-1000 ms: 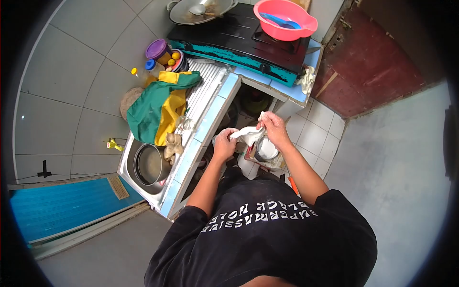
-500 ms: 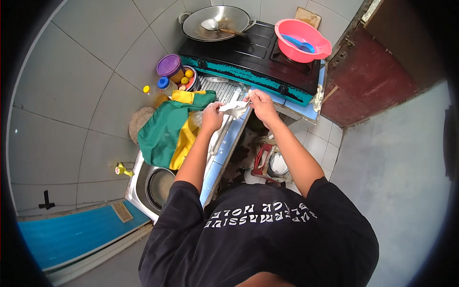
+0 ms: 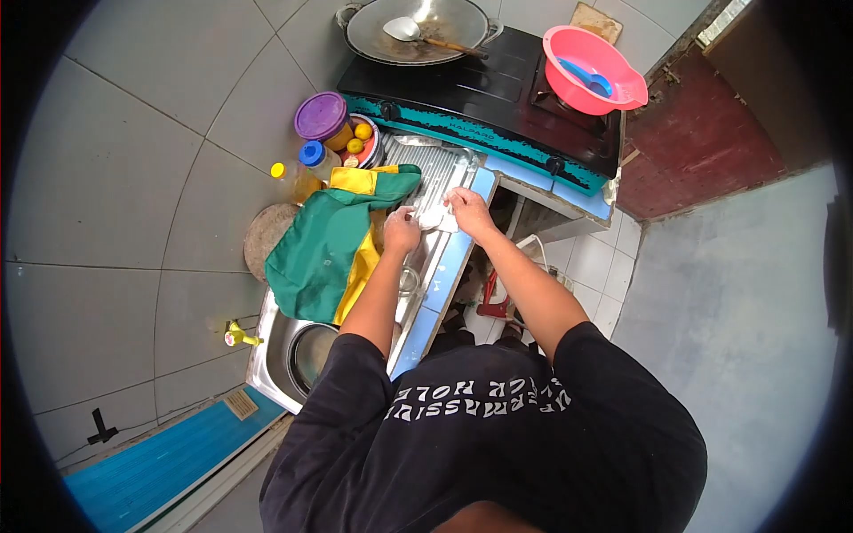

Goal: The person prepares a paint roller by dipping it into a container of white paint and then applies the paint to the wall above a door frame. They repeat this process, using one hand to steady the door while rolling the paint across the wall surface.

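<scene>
Between my two hands is a thin, floppy white piece (image 3: 439,218); I cannot make out whether it is plastic or dough. My left hand (image 3: 402,233) has its fingers closed at the left end of it. With bent, pinched fingers, my right hand (image 3: 471,213) grips the right end. Both hands are over the ribbed metal drainboard (image 3: 437,180), close to its front edge. A green and yellow cloth (image 3: 315,244) lies just left of my left hand. Under my left forearm a clear glass (image 3: 410,282) partly shows.
Behind stands a two-burner stove (image 3: 484,98) with a wok (image 3: 422,46), a ladle (image 3: 431,37) and a pink basin (image 3: 582,75). A purple-lidded tub (image 3: 322,117), bottles and yellow citrus line the wall. A round pan (image 3: 311,354) sits in the sink (image 3: 277,342).
Both hands have come lower and nearer the drainboard with the white piece, which now looks bunched rather than stretched out. The camera view has shifted slightly.
</scene>
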Available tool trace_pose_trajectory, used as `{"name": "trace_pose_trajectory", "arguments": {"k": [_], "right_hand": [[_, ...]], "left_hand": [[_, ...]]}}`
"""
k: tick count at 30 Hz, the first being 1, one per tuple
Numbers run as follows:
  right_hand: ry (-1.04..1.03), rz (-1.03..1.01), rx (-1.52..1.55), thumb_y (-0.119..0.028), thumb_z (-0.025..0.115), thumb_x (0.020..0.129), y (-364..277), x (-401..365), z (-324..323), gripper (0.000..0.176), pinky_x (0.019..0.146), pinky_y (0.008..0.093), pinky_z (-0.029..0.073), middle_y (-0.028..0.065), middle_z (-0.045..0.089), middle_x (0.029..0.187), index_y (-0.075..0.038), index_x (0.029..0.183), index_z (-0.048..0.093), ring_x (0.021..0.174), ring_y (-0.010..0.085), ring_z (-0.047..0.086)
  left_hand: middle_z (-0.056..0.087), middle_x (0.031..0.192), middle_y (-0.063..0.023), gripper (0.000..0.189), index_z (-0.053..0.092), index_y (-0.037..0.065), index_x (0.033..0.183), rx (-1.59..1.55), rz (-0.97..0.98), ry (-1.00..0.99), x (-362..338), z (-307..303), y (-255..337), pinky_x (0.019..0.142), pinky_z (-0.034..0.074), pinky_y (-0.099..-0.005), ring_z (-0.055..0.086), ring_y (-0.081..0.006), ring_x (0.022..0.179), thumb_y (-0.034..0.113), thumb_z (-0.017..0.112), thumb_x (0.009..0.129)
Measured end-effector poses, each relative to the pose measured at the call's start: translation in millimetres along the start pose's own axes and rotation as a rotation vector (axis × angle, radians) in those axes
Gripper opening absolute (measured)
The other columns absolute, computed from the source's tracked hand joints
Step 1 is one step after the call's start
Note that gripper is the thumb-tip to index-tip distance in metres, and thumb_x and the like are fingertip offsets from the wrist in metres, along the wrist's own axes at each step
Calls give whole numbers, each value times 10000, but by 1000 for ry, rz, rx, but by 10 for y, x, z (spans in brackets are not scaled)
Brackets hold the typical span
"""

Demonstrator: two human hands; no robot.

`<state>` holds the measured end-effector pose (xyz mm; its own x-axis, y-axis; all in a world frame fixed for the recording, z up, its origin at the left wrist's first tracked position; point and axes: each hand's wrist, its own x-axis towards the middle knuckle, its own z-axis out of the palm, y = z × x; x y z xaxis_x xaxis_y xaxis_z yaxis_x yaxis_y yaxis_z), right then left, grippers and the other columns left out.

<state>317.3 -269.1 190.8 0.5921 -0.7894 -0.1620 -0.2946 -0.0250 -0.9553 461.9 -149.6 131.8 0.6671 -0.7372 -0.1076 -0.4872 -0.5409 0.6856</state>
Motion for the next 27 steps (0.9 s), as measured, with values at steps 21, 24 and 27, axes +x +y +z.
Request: {"name": "trace_pose_trajectory", "arguments": {"k": [21,24,27], "right_hand": [[51,163,-66,-233,572,952,667,140,180,245,643,277,456,23,654,769,-28,924,703,671,102,550],[81,75,-226,-255,603,925,542,48,110,255,681,339,485,92,689,780,-28,939,718,709,192,630],[91,18,-375,-277,621,908,478,26,73,262,729,396,494,162,687,816,-34,933,717,766,313,650]], "left_hand": [[691,1010,-171,280,674,82,1117,-63,-74,-201,-132,-72,51,870,502,-417,651,-331,973,175,626,857],[691,1011,-171,283,678,92,1126,-67,-97,-211,-131,-61,111,872,502,-412,652,-326,969,184,628,862],[690,1017,-173,294,677,98,1135,-55,-91,-203,-144,-57,170,874,501,-412,652,-328,968,192,630,860]]}}
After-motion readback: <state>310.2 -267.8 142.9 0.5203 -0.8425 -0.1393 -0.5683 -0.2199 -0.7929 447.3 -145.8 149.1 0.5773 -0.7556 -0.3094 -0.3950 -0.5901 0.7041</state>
